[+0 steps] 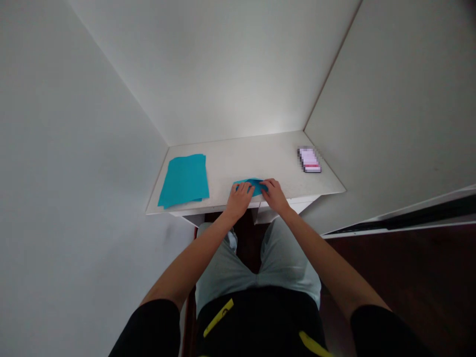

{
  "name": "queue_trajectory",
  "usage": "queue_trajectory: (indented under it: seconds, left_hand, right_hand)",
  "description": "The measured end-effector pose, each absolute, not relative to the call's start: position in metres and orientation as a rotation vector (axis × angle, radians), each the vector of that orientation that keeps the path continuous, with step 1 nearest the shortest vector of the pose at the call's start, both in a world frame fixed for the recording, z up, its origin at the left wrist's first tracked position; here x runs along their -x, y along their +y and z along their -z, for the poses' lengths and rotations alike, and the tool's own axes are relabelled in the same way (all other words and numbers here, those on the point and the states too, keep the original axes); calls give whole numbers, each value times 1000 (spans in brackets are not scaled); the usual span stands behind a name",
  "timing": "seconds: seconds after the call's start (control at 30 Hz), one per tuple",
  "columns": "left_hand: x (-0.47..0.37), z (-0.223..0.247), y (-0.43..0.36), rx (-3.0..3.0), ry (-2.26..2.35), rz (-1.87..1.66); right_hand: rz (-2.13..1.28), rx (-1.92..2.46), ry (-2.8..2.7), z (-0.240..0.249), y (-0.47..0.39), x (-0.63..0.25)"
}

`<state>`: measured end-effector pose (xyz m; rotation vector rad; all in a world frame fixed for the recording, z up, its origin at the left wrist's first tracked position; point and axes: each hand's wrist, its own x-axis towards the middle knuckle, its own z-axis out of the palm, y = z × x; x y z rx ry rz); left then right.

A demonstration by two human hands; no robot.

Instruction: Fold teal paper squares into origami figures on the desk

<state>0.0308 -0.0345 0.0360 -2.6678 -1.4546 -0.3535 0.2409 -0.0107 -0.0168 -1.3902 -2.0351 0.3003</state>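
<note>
A small piece of folded blue paper (258, 190) lies at the front edge of the white desk, with a darker fold or opening along its upper side. My left hand (240, 197) grips its left part, fingers bent over the paper. On the other side, my right hand (275, 195) has curled fingers holding the right end. Both hands partly cover the paper, so its full shape is hidden. To the left of my hands rests a stack of flat blue paper sheets (185, 179), slightly out of line with one another.
The narrow white desk (238, 153) stands between a left wall (111, 148), a back wall (238, 74) and a right-hand panel (390, 109). A phone (310, 159) with a lit, blurred screen lies at the desk's right side. My legs are under the front edge.
</note>
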Motion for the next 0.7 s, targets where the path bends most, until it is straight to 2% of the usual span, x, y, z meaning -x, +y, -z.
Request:
queue_trajectory:
  seconds: [0.2,0.43,0.7]
  left_hand:
    - [-62,-13,-41,2757,-1485,442]
    - [-55,-3,-34,2749,-1540,506]
    - [-56,2,-36,2722,-1451,548]
  right_hand:
    - [-282,1436,-2135,11,0,-252]
    - [-134,1563,-2399,-18,16,-268]
    - [46,1444,-2702,-53,29,-255]
